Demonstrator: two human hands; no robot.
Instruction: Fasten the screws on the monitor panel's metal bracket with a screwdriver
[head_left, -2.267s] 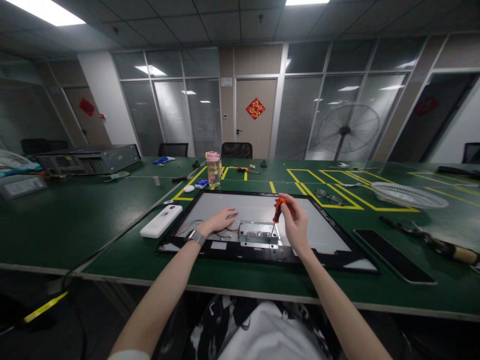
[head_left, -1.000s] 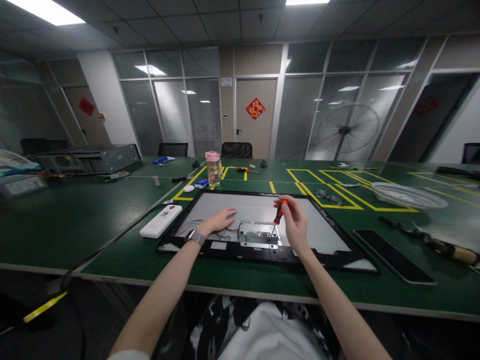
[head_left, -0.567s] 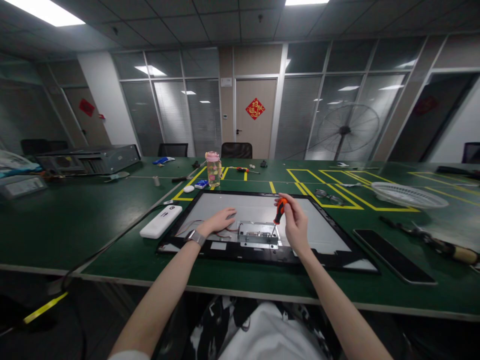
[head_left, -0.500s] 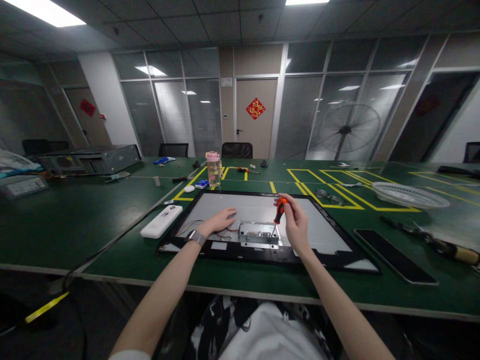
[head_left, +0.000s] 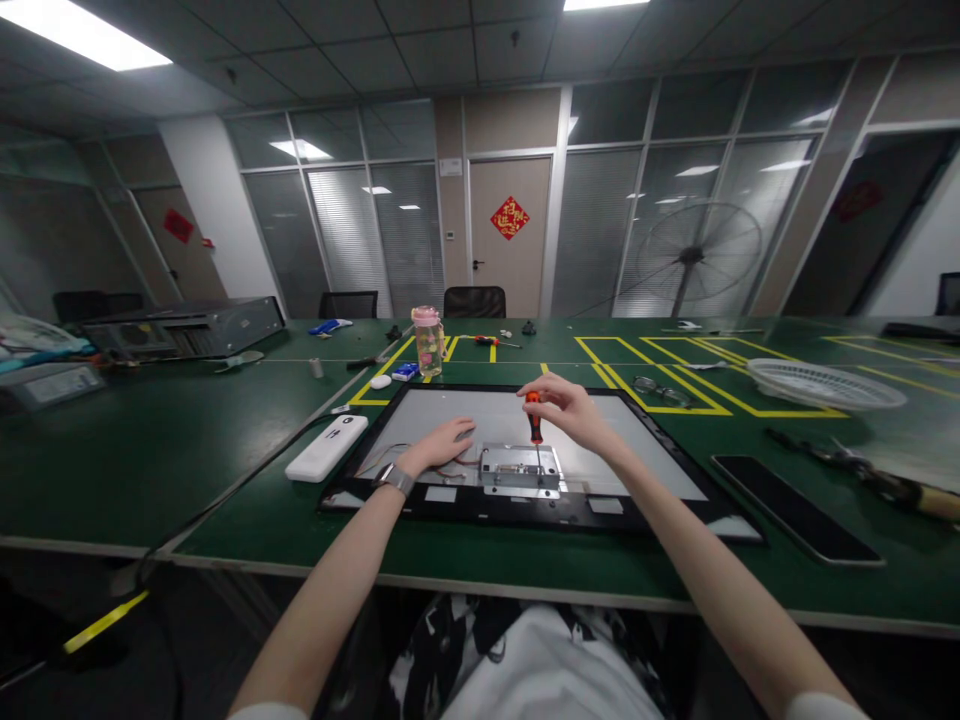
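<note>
A flat display panel [head_left: 420,413] with a black frame lies on the green table in front of me. On its near middle sits a silver metal bracket [head_left: 517,484], with thin wires [head_left: 450,471] running from its left side. My right hand [head_left: 568,408] grips a red and black screwdriver [head_left: 535,425] by the top of its handle. The screwdriver stands nearly upright, its tip down at the bracket. My left hand [head_left: 444,443] rests on the panel left of the bracket, fingers stretched out, holding nothing.
A white power bank [head_left: 327,449] lies left of the panel, a black phone [head_left: 796,508] to its right. Behind stand a pink-lidded bottle [head_left: 427,342] and a second screwdriver [head_left: 495,342]. A white basket [head_left: 825,386] is at right, a computer case [head_left: 187,326] far left.
My right hand has moved left and up over the screwdriver's handle end. The screwdriver has shifted left and gone from leaning to nearly upright. My left hand has stayed in place.
</note>
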